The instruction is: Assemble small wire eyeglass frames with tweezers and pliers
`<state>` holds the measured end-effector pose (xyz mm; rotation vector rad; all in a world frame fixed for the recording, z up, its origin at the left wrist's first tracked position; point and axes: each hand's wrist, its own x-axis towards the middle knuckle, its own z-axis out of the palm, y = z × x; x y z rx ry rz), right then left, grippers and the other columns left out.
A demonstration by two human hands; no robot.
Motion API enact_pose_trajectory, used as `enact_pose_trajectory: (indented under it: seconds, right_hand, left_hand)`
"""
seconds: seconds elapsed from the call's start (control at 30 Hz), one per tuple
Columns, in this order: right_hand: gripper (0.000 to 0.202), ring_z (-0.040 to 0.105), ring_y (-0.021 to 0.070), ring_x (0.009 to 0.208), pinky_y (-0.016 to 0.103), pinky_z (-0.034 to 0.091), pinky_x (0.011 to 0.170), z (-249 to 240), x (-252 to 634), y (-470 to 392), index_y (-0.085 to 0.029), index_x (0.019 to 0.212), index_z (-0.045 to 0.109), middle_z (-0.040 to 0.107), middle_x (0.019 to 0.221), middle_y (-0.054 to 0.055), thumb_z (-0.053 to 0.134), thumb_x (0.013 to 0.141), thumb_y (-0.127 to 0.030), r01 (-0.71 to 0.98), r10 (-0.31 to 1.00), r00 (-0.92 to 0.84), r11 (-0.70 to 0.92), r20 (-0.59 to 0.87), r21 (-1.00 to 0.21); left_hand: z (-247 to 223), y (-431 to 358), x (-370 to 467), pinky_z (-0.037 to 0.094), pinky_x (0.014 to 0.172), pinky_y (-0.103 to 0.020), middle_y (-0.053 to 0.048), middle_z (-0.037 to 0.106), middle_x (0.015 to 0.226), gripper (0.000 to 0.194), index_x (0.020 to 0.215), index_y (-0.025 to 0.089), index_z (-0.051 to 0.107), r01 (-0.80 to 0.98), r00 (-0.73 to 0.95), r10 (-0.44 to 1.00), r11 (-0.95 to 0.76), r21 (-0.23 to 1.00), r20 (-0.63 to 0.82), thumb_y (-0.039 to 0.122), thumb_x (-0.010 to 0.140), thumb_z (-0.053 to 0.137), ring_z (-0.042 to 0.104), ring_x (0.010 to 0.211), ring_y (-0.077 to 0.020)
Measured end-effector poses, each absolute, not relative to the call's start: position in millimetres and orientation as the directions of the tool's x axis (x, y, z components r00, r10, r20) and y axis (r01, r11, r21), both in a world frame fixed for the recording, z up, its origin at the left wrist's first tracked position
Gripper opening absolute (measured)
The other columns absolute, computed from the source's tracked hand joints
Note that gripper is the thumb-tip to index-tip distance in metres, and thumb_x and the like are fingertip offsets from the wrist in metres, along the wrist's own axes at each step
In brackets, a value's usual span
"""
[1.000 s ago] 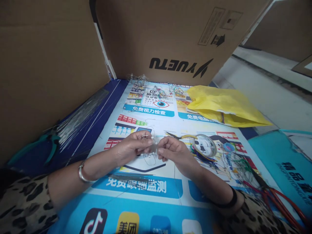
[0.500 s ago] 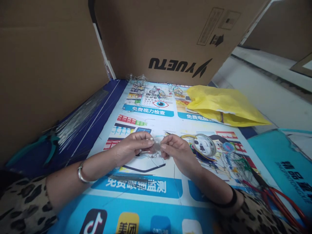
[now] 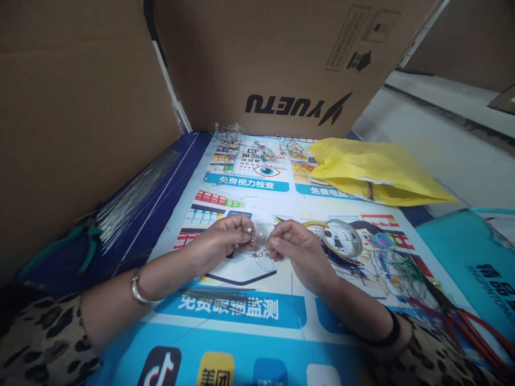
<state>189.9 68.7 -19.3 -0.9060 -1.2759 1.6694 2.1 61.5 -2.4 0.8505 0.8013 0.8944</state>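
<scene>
Small pearl-like beads on thin wire (image 3: 257, 254) hang between my two hands over the printed sheet. My left hand (image 3: 225, 240) pinches one end, with a round bead showing at its fingertips. My right hand (image 3: 295, 249) is closed at the fingertips on the other side of the beaded wire. A small gap separates the fingertips of both hands. The finer wire ends are too thin to follow. Below the hands, a bundle of thin dark wires (image 3: 221, 293) lies on the sheet.
Cardboard walls (image 3: 281, 53) stand behind and left. Teal-handled pliers (image 3: 90, 249) and silvery wires (image 3: 132, 195) lie left. At right are a yellow bag (image 3: 362, 166), a clear ring-shaped roll (image 3: 341, 238), tangled wires (image 3: 402, 273) and red-handled cutters (image 3: 470, 332).
My hands have drawn slightly apart, and the beaded wire between them has shifted. The view has moved a little, so the surroundings sit slightly farther right.
</scene>
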Motion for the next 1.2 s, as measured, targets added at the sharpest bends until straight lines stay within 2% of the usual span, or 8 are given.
enact_pose_trajectory:
  seconds: [0.27,0.47,0.67,0.83,1.07,1.2]
  right_hand:
    - [0.012,0.057,0.0101,0.057,0.022,0.043,0.051,-16.1,189.6,70.0,-0.020,0.077,0.052,0.063,0.066,-0.002,0.064,0.075,-0.023,-0.275,0.935,-0.353,-0.127,-0.022,-0.953]
    - [0.015,0.056,0.0105,0.057,0.022,0.041,0.050,-11.9,188.1,72.1,-0.020,0.078,0.051,0.063,0.066,-0.001,0.064,0.073,-0.024,-0.323,0.947,-0.310,-0.189,-0.085,-0.928]
    - [0.015,0.056,0.0111,0.056,0.022,0.040,0.048,-12.4,189.2,75.0,-0.020,0.077,0.051,0.064,0.067,-0.001,0.065,0.072,-0.023,-0.381,0.934,-0.343,-0.238,-0.102,-0.893]
    - [0.014,0.057,0.0105,0.057,0.022,0.040,0.050,-12.1,189.0,74.0,-0.019,0.077,0.052,0.065,0.068,-0.001,0.065,0.072,-0.022,-0.348,0.938,-0.337,-0.208,-0.084,-0.914]
    - [0.012,0.058,0.0102,0.060,0.022,0.044,0.052,-14.3,187.7,68.1,-0.019,0.077,0.054,0.065,0.068,-0.001,0.065,0.074,-0.022,-0.278,0.907,-0.420,-0.159,-0.029,-0.947]
    - [0.010,0.058,0.0101,0.061,0.022,0.044,0.053,-15.8,187.1,65.6,-0.019,0.077,0.055,0.065,0.069,-0.001,0.064,0.075,-0.021,-0.243,0.894,-0.448,-0.117,0.004,-0.963]
  left_hand:
    - [-5.4,62.5,1.8,0.036,0.064,-0.023,0.001,0.057,0.069,0.008,0.077,0.015,0.055,-0.299,0.329,0.926,0.287,0.910,-0.184,0.015,0.073,0.062,0.054,0.067,-0.0107]
    - [-8.0,65.4,-1.6,0.040,0.066,-0.023,-0.002,0.058,0.078,0.013,0.086,0.015,0.054,-0.489,0.347,0.925,0.317,0.813,-0.153,0.011,0.075,0.060,0.058,0.071,-0.0126]
    - [-5.6,67.5,-2.8,0.040,0.067,-0.022,-0.003,0.059,0.079,0.012,0.093,0.016,0.053,-0.575,0.386,0.913,0.350,0.739,-0.132,0.012,0.081,0.053,0.055,0.066,-0.0096]
    - [-5.9,66.6,-2.1,0.037,0.063,-0.022,0.000,0.054,0.073,0.007,0.081,0.015,0.053,-0.488,0.356,0.924,0.312,0.815,-0.141,0.018,0.078,0.059,0.050,0.064,-0.0090]
    - [-7.0,59.5,0.8,0.030,0.055,-0.022,0.004,0.049,0.058,0.027,0.063,0.016,0.043,-0.305,0.272,0.946,0.260,0.916,-0.178,0.024,0.073,0.066,0.043,0.056,-0.0080]
    - [-5.6,56.8,3.7,0.027,0.052,-0.022,0.006,0.044,0.055,0.030,0.060,0.016,0.040,-0.253,0.218,0.958,0.240,0.937,-0.187,0.021,0.070,0.068,0.039,0.052,-0.0069]
